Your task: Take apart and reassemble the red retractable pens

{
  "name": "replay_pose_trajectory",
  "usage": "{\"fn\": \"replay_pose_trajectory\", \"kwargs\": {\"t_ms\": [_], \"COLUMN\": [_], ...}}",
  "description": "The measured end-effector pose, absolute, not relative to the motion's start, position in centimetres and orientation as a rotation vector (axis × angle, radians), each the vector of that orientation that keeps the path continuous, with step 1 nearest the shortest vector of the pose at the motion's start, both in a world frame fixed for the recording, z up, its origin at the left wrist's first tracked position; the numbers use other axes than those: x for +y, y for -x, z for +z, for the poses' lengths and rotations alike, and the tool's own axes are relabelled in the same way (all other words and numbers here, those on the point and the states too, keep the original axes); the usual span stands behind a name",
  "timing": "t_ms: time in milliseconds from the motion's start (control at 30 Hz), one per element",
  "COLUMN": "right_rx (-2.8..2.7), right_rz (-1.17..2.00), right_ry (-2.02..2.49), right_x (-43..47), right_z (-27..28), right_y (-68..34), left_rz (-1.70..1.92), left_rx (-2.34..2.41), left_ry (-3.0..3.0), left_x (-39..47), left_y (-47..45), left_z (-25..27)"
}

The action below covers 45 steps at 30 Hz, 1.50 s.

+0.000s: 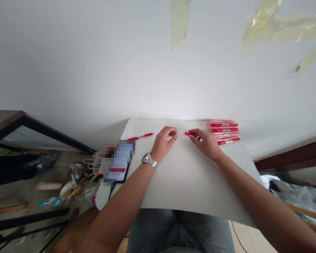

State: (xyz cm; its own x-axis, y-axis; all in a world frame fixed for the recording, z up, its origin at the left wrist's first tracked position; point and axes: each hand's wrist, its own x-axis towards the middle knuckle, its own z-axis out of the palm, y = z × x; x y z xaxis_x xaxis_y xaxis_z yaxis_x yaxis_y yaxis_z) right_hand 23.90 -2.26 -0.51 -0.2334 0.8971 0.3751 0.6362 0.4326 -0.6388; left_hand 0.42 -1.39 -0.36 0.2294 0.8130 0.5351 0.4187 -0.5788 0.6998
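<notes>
Above the back part of the white table (186, 175), a red and clear pen (186, 133) lies level between my two hands. Its clear end is pinched in the fingertips of my left hand (163, 140), which has a silver watch on the wrist. My right hand (206, 142) grips the red end, its fingers covering part of it. Just beyond my right hand lies a pile of red pens (224, 130), several of them in clear wrapping. A single red pen (141, 136) rests apart on the table, to the left of my left hand.
A phone (121, 161) with a cable stands at the table's left edge, partly blurred out. The white wall (121, 63) rises right behind the table. Cords, a cup and a bottle (51, 201) litter the floor at left; plastic bags (300, 196) are at right.
</notes>
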Motion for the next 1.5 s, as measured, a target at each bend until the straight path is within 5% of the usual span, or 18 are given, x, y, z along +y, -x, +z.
{"fn": "replay_pose_trajectory", "kwargs": {"t_ms": [1500], "right_rx": [-2.261], "right_rz": [-0.023], "right_ry": [1.390], "right_x": [-1.9], "right_z": [-0.8], "right_y": [-24.3], "left_rz": [1.426], "left_rx": [1.521], "left_ry": [-1.939], "left_x": [-0.1], "left_y": [0.8], "left_z": [-0.9]}}
